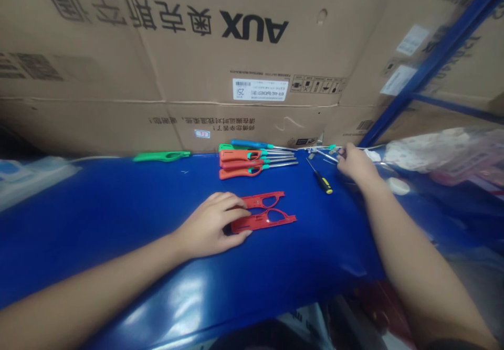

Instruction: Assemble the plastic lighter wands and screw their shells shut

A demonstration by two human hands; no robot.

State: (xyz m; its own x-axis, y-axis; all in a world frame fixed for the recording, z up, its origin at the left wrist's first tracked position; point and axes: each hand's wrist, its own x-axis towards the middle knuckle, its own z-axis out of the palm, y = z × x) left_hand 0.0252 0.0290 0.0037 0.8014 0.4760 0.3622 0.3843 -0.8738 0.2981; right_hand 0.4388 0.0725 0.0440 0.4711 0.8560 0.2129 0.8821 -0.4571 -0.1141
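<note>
Two red lighter shell halves lie side by side on the blue tabletop, the far half (pixel 268 201) and the near half (pixel 271 220). My left hand (pixel 220 219) is over their left ends, its fingers on top and its thumb along the near half's lower edge. Farther off to the right, my right hand (pixel 356 165) is closed, its fingertips pinched at the end of a thin silver tube (pixel 326 156). Small loose parts (pixel 312 155) lie around that tube. Nearby rests a screwdriver (pixel 323 181) with a black and yellow handle.
Several long-nosed lighters (pixel 240 172) in orange, red, green and blue are stacked by the cardboard box (pixel 177 77). A green shell piece (pixel 161 156) lies to their left. At right are a white round object (pixel 397 186), plastic bags (pixel 417 150) and a blue metal frame (pixel 429 66).
</note>
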